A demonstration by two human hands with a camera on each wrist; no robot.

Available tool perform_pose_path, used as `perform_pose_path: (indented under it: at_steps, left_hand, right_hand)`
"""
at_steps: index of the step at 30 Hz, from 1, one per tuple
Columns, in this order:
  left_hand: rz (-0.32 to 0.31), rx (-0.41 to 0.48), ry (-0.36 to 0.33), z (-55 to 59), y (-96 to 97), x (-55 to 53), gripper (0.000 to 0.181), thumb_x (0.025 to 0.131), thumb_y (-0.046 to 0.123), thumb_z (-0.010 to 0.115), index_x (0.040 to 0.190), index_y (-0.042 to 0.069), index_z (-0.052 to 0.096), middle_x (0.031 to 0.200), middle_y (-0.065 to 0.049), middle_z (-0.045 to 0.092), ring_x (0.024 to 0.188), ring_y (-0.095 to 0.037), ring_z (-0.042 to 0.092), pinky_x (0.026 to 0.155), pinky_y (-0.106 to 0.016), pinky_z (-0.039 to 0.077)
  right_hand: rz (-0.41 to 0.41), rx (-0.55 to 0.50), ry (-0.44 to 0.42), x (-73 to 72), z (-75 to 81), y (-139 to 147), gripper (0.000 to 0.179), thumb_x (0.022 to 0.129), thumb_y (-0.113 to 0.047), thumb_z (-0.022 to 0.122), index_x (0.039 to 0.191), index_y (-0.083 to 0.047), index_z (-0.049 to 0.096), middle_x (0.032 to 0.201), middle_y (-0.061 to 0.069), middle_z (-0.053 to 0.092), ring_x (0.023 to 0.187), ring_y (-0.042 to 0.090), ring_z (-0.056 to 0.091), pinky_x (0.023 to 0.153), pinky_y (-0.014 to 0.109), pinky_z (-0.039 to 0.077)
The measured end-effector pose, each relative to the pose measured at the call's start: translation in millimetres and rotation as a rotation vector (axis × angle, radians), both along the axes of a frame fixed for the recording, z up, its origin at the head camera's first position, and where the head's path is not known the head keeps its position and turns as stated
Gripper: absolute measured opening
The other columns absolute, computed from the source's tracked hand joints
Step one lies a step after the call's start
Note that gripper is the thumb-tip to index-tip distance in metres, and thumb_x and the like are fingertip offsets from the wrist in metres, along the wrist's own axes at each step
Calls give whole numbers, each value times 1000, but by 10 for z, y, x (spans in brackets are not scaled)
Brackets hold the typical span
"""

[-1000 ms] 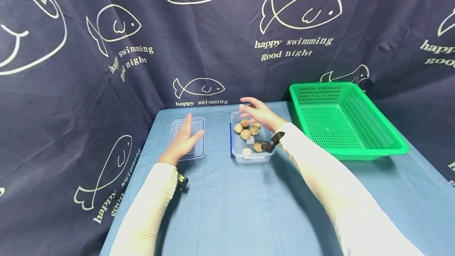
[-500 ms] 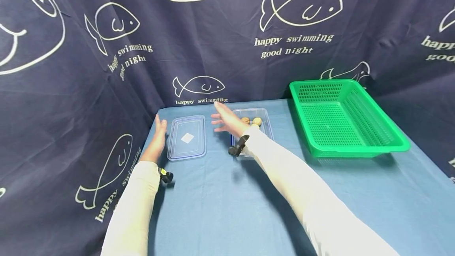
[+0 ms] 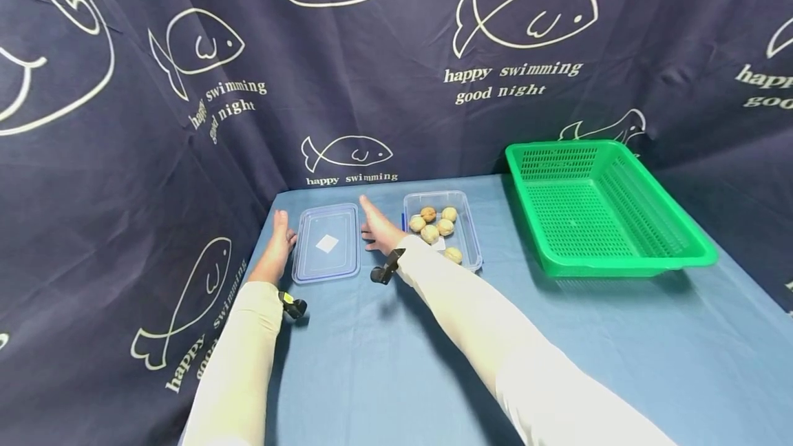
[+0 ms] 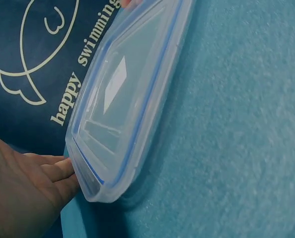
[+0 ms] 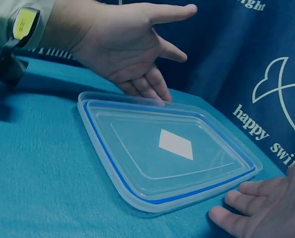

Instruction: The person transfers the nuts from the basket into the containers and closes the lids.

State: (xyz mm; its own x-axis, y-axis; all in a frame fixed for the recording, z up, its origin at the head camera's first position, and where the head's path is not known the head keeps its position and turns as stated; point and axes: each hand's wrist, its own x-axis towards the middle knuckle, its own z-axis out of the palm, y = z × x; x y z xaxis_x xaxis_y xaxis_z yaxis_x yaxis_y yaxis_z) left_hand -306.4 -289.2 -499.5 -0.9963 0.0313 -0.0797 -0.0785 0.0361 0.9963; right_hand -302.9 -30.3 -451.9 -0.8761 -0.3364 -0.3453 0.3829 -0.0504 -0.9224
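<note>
A clear plastic lid (image 3: 326,243) with a blue sealing ring lies flat on the table, a white diamond-shaped label (image 5: 176,144) at its middle. At the lid's left side is my left hand (image 3: 275,253); its fingertips touch the rim in the left wrist view. Beyond the opposite side, my right hand (image 3: 381,229) has its fingers extended, slightly apart from the lid (image 5: 152,158) in the right wrist view. To the right stands a clear plastic box (image 3: 473,253) holding several walnuts (image 3: 445,227); my right wrist and sleeve hide its front left corner.
A green perforated basket (image 3: 619,268) stands at the right of the blue table (image 3: 372,363). Dark cloth (image 3: 396,88) printed with fish hangs along the back and left edges. A small black camera (image 3: 385,268) is strapped to my right wrist.
My right hand has moved left from above the box to the lid's right side, uncovering the walnuts. My left hand has shifted from over the lid to its left edge.
</note>
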Motion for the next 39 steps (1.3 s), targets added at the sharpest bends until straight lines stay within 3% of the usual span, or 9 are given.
perform_pose_path:
  at_steps: [2,5,7,12,15,20,27,34,39]
  left_hand:
    - [-19,-46,-40,-44,-13,-26,90,96,77,24,158,33,-25,165,-26,10,152,-37,19,124,-42,10]
    - [-26,-120,-109,29,53,12,86,96,76,17,158,31,-24,162,-29,17,153,-36,16,124,-46,7]
    - [-18,-159,-215,208,167,119,89,96,75,9,160,19,-18,165,-25,10,154,-37,5,124,-50,1]
    - [-23,-64,-346,511,325,284,102,97,75,7,159,-6,9,167,-19,5,155,-33,0,124,-45,-3]
    - [-21,-7,-348,558,333,270,108,95,79,12,158,-8,11,167,-20,5,153,-42,2,124,-48,-1]
    - [34,9,-320,632,341,215,113,88,87,16,161,1,8,168,-18,11,150,-53,9,122,-57,3]
    - [62,13,-230,912,423,223,106,90,86,20,164,11,6,169,-9,14,154,-39,10,123,-53,6]
    - [54,-31,-116,1140,558,293,101,93,81,19,164,11,2,169,-7,12,156,-29,8,124,-49,8]
    - [75,-38,-106,1265,627,356,101,93,82,21,164,13,4,168,-3,16,155,-29,11,124,-50,9]
  right_hand:
    - [-3,16,4,9,-17,-9,80,101,-67,30,164,-22,11,158,35,26,144,47,33,113,60,32]
    - [-5,39,19,14,-22,0,78,102,-66,30,164,-22,12,157,35,28,140,47,38,111,58,35]
    - [-5,45,24,17,-14,15,77,102,-65,30,164,-22,12,156,35,29,140,47,39,111,58,35]
    - [0,48,25,12,3,52,77,102,-65,29,164,-21,13,156,36,29,139,48,39,110,56,37]
    - [-2,34,25,-3,23,71,78,102,-66,30,164,-22,12,156,36,28,138,49,39,109,56,38]
    - [-9,-12,29,-36,165,124,78,101,-65,32,164,-24,10,155,36,30,136,53,40,111,58,37]
    - [-18,-73,29,-77,477,174,77,101,-65,35,164,-28,11,157,35,25,139,56,33,114,60,31]
    - [-36,-97,68,-90,626,273,78,100,-67,35,164,-28,12,155,37,25,137,60,33,113,62,32]
    - [-31,-88,94,-88,720,342,77,100,-68,35,163,-30,13,155,34,27,138,57,35,113,63,31]
